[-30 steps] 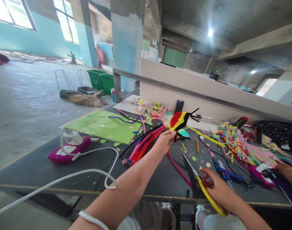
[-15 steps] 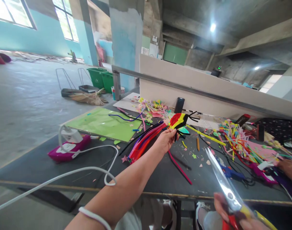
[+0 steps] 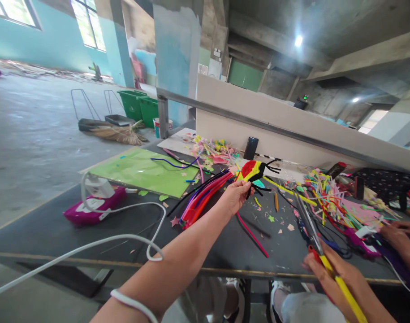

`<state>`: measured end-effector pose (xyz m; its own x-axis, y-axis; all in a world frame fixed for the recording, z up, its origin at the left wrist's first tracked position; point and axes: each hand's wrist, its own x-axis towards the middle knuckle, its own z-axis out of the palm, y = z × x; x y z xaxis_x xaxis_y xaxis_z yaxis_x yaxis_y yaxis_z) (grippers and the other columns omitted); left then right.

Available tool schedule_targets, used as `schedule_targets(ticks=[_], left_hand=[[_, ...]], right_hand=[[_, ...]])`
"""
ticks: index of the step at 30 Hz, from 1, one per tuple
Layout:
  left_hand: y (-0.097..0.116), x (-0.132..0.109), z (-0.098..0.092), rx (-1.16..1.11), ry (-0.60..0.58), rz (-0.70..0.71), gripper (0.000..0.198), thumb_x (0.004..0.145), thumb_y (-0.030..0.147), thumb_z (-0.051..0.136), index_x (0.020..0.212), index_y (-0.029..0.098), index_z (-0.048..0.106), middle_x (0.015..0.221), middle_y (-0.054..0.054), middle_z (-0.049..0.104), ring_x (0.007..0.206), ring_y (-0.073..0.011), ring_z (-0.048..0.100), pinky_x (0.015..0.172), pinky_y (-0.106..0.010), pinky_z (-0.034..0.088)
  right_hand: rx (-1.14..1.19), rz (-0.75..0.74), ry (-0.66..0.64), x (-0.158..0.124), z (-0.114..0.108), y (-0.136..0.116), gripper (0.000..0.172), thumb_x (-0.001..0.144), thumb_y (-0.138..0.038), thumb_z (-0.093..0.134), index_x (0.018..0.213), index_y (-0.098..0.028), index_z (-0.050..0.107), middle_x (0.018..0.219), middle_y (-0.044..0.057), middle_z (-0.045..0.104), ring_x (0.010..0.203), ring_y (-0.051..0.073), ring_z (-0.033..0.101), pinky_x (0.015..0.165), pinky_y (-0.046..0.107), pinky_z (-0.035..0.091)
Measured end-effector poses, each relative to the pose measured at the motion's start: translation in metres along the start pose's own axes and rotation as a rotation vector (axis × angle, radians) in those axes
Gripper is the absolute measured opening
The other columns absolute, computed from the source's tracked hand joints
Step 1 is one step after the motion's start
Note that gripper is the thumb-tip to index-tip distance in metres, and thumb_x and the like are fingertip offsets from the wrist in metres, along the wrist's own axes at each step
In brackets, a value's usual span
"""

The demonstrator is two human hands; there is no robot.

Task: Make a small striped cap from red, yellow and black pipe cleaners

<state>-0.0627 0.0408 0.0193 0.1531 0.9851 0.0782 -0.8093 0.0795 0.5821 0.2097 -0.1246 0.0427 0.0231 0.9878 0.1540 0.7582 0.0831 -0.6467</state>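
My left hand is stretched over the table, its fingers pinching a pipe-cleaner figure in red, yellow and black. Thin black strands stick out from the figure's right end and underside. A long yellow pipe cleaner runs rightward from beside it. Under and left of this hand lies a bundle of red, purple and black pipe cleaners. In my right hand are large scissors with red and yellow handles, blades pointing up and away, apart from the figure. Whether the blades are parted is hard to tell.
Scraps and pipe-cleaner pieces are heaped at right, near a co-worker's hands. A green sheet, a purple box with a white plug and a looping white cable lie left. A phone stands behind.
The scissors have risen and moved forward in my right hand, turning so the blades show more edge-on. My left hand keeps the figure in nearly the same place.
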Motion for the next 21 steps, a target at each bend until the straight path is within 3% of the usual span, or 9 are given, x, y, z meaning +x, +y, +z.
schedule_targets(ticks=[4,9,15,21], left_hand=[[-0.001,-0.001,0.001,-0.011,-0.025,0.010,0.020,0.070,0.015,0.076,0.068,0.010,0.057,0.061,-0.001,0.059,0.057,-0.0087,0.060,0.063,-0.021,0.049],[-0.005,-0.002,0.003,-0.024,-0.031,0.029,0.018,0.070,0.015,0.075,0.070,0.009,0.058,0.061,-0.001,0.060,0.056,-0.0077,0.059,0.065,-0.021,0.049],[-0.008,-0.007,0.008,0.029,-0.008,0.023,0.022,0.065,0.018,0.078,0.066,0.011,0.058,0.060,0.000,0.060,0.056,-0.0077,0.058,0.058,-0.018,0.044],[-0.012,-0.009,0.010,0.078,0.018,0.023,0.025,0.060,0.020,0.081,0.060,0.012,0.056,0.057,0.002,0.055,0.053,-0.0055,0.052,0.055,-0.018,0.039]], right_hand=[[-0.318,-0.237,0.117,0.020,0.009,0.009,0.053,0.082,-0.049,0.051,0.129,-0.024,0.050,0.115,0.012,0.060,0.097,0.027,0.064,0.085,0.039,0.052],[-0.639,-0.294,0.219,0.033,0.024,-0.004,0.046,0.090,-0.047,0.042,0.127,-0.021,0.047,0.108,0.013,0.056,0.098,0.030,0.059,0.085,0.044,0.047],[-0.705,-0.283,0.217,0.040,0.049,-0.036,0.040,0.090,-0.044,0.044,0.123,-0.021,0.049,0.104,0.012,0.056,0.091,0.028,0.059,0.076,0.039,0.046],[-0.649,-0.287,0.234,0.051,0.067,-0.051,0.037,0.089,-0.040,0.048,0.120,-0.020,0.051,0.103,0.013,0.057,0.091,0.028,0.059,0.075,0.037,0.045]])
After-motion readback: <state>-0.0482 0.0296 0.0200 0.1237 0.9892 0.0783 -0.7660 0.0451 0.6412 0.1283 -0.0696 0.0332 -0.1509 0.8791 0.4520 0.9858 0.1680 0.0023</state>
